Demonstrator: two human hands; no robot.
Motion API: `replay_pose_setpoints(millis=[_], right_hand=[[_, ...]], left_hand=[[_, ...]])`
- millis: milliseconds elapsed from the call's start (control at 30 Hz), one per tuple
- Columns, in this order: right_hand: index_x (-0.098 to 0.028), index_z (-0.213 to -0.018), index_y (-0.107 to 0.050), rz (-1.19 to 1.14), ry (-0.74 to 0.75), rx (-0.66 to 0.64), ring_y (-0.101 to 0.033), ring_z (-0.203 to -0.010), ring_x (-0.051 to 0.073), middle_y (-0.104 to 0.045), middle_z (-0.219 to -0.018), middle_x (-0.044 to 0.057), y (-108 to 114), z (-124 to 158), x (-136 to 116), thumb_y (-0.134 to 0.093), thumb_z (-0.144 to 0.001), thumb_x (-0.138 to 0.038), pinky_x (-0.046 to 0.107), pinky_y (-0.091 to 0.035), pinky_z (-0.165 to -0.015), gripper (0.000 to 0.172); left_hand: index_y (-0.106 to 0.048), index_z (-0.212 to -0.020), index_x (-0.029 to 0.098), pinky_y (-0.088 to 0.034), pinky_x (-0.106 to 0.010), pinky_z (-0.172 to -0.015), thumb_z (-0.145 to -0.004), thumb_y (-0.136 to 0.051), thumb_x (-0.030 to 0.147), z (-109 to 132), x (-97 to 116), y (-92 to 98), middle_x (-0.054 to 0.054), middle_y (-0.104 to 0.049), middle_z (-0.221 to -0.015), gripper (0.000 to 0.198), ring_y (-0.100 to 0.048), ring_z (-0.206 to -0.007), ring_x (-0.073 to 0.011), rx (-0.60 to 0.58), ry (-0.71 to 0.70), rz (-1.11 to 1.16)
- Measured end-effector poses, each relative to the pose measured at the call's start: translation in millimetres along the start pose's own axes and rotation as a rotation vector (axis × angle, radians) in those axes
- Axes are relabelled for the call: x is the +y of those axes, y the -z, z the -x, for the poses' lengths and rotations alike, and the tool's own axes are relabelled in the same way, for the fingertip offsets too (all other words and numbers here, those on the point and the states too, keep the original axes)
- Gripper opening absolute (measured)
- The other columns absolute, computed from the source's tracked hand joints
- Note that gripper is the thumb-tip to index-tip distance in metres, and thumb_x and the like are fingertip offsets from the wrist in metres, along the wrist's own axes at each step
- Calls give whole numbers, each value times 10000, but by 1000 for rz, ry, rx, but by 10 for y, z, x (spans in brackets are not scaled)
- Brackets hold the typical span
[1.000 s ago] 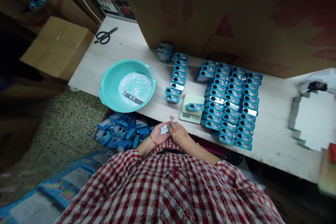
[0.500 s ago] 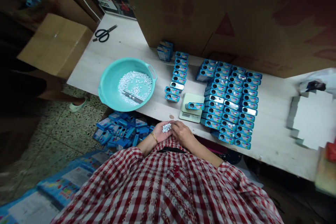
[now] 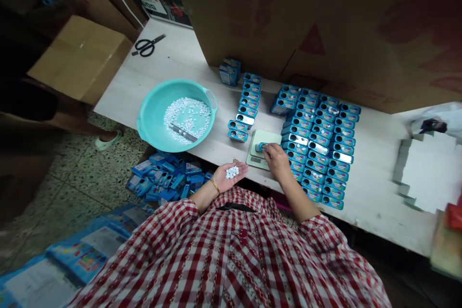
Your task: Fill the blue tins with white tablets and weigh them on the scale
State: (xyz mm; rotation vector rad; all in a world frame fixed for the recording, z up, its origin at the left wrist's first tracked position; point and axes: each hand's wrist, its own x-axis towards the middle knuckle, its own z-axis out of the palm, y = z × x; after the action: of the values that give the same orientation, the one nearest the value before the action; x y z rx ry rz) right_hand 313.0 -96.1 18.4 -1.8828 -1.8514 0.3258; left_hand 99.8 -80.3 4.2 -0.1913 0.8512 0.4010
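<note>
Palm up at the table's front edge, my left hand [image 3: 225, 176] cups a small heap of white tablets [image 3: 232, 172]. To its right, my right hand [image 3: 276, 160] has its fingers pinched together over a small blue tin [image 3: 260, 147]. This tin lies on a pale green kitchen scale [image 3: 255, 162], partly covered by the hand. What the pinched fingers hold, if anything, is hidden. Left of the scale stands a turquoise basin [image 3: 148, 114] with many more tablets and a flat metal strip [image 3: 183, 132] inside.
Rows of blue tins [image 3: 315, 147] stand right of the scale, and a shorter column [image 3: 249, 103] behind it. Scissors [image 3: 147, 47] lie at the far left. A large carton [image 3: 288, 24] backs the table [image 3: 371, 178]. Blue packs [image 3: 169, 175] are piled below; a person's foot [image 3: 107, 142] shows left.
My right hand has left the tablets in my left palm and moved right and up to the tin on the scale. The left hand now lies flatter, its fingers more stretched out.
</note>
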Motion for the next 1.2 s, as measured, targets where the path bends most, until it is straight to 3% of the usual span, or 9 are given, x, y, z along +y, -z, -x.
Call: replay_pose_setpoints(millis=[233, 433, 533, 633, 700, 767, 1033, 1200], right_hand=[[-191, -928, -601, -118, -7, 205, -581, -848, 139, -624, -886, 53, 154, 157, -97, -435, -846, -196, 280, -479, -779, 186], [-197, -922, -589, -47, -217, 359, -585, -836, 171, -624, -848, 59, 328, 483, -128, -422, -843, -210, 363, -479, -781, 184], [-199, -967, -581, -69, -82, 230, -575, -859, 181, -621, -873, 67, 262, 609, -264, -422, -837, -194, 365, -486, -773, 206], [-205, -1051, -559, -124, 204, -111, -560, -888, 181, -615, -942, 67, 92, 674, -531, -416, -841, -191, 329, -495, -767, 254], [-203, -1114, -525, -88, 252, -306, -546, -915, 188, -597, -990, 69, -30, 681, -689, -377, -862, -212, 329, -490, -792, 293], [-201, -1138, -504, -44, 223, -411, -533, -941, 191, -581, -1005, 71, -120, 669, -771, -335, -875, -207, 333, -482, -822, 313], [-230, -1056, -537, -41, 240, -445, -536, -892, 200, -587, -924, 60, -180, 667, -767, -327, -865, -173, 338, -483, -790, 289], [-206, -1081, -519, -48, 201, -323, -524, -886, 198, -572, -967, 73, -43, 518, -654, -375, -866, -300, 335, -465, -772, 276]], left_hand=[[-569, -1007, 33, -431, -324, -872, -784, -426, 144, 25, 12, 67, -154, -651, -928, 287, -613, -898, -196, 8, -20, 28], [-568, -999, 50, -453, -316, -833, -784, -428, 133, 46, 21, 162, -141, -653, -909, 270, -621, -869, -193, 40, -22, 38], [-574, -996, 37, -437, -346, -847, -773, -442, 127, 43, -14, 163, -165, -644, -939, 275, -608, -905, -217, 16, 19, 24], [-592, -982, 33, -433, -343, -830, -777, -441, 130, 34, -70, 132, -171, -645, -938, 273, -610, -882, -214, -16, 79, -26], [-597, -999, 40, -440, -316, -796, -791, -426, 136, 32, -98, 109, -156, -652, -915, 286, -615, -839, -192, -16, 105, -61], [-595, -1023, 45, -445, -300, -767, -805, -409, 148, 35, -109, 95, -144, -656, -893, 304, -616, -791, -176, -5, 118, -77], [-624, -947, 33, -448, -304, -744, -807, -406, 146, 16, -112, 159, -127, -655, -778, 283, -600, -651, -146, -3, 133, -51], [-631, -835, 37, -445, -321, -777, -788, -427, 127, 15, -96, 123, -136, -659, -763, 228, -626, -742, -185, -38, 76, -32]])
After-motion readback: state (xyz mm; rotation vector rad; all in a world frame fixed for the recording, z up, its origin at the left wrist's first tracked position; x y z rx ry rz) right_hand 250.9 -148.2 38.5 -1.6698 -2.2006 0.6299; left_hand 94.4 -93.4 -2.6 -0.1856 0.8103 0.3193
